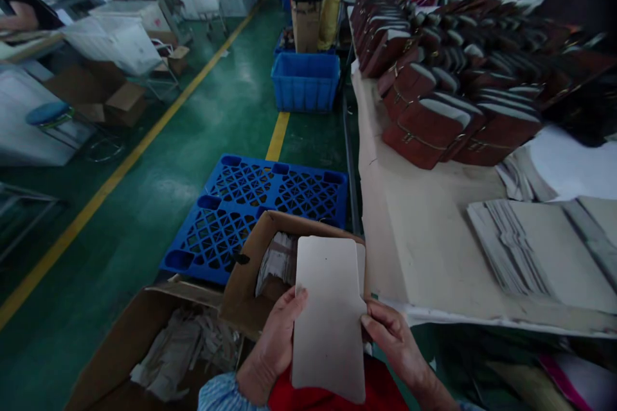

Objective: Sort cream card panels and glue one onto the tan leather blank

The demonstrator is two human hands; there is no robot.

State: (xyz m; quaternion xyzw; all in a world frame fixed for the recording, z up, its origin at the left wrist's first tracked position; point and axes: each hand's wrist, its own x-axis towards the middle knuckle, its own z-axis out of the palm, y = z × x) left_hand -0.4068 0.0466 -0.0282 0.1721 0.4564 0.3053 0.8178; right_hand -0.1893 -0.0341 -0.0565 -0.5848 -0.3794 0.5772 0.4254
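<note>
The left hand (276,339) and right hand (394,338) grip opposite edges of a pale card panel (328,318) between them, lower centre of the frame. Under it sits an open cardboard box (243,292); upper right, brown satchels (428,131) crowd the worktop (417,231).

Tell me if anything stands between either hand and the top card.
Nothing visible does: the left hand holds the top card at its left edge, thumb on its face, and the right hand is at its right edge.

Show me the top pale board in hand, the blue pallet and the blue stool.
Top pale board (328,316), head view: middle of face.
Blue pallet (272,188), head view: latticed top.
Blue stool (49,113), head view: round seat.
</note>
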